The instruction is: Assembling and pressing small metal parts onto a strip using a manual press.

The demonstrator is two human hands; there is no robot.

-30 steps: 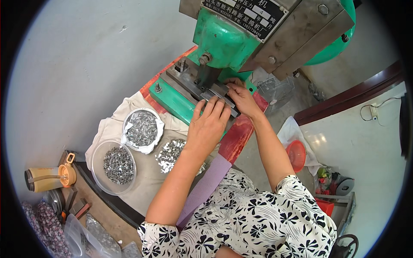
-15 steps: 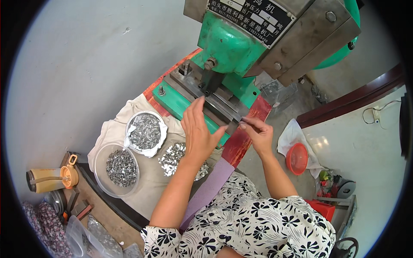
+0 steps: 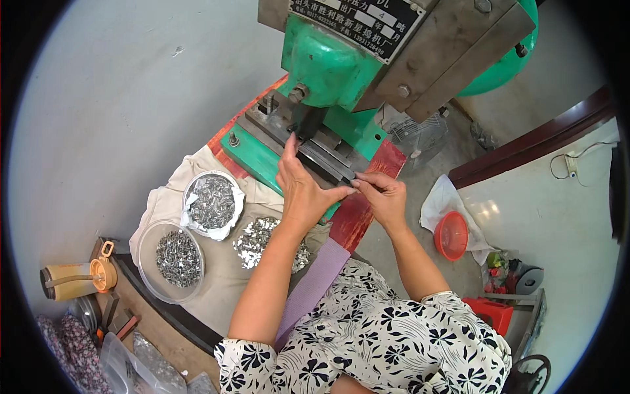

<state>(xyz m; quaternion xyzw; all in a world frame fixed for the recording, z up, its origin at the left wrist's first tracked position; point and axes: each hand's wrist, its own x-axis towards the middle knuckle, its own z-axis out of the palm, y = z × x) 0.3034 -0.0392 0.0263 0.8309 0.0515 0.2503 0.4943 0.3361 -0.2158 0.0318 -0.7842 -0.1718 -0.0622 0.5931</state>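
A green bench press (image 3: 328, 65) stands ahead of me, its dark punch (image 3: 308, 119) down close to a steel die block (image 3: 272, 134). A narrow dark metal strip (image 3: 326, 157) lies along the die, angled toward my right side. My right hand (image 3: 384, 200) pinches the near end of this strip between thumb and fingers. My left hand (image 3: 300, 190) is spread along the die's near side. Its fingertips reach up beside the punch, and its thumb stretches to the right fingertips. Whether the left fingertips touch the strip is hidden.
Left of the press, a cloth (image 3: 216, 289) carries a paper-lined bowl (image 3: 211, 202) of small metal pieces, a clear tub (image 3: 178, 262) of similar pieces and a loose heap of metal bits (image 3: 259, 243). A yellow bottle (image 3: 75, 279) lies farther left. On the right sits a red basket (image 3: 451, 236).
The whole view has shifted, so the press appears farther left and higher. My left thumb has come in to meet my right fingertips at the strip's end.
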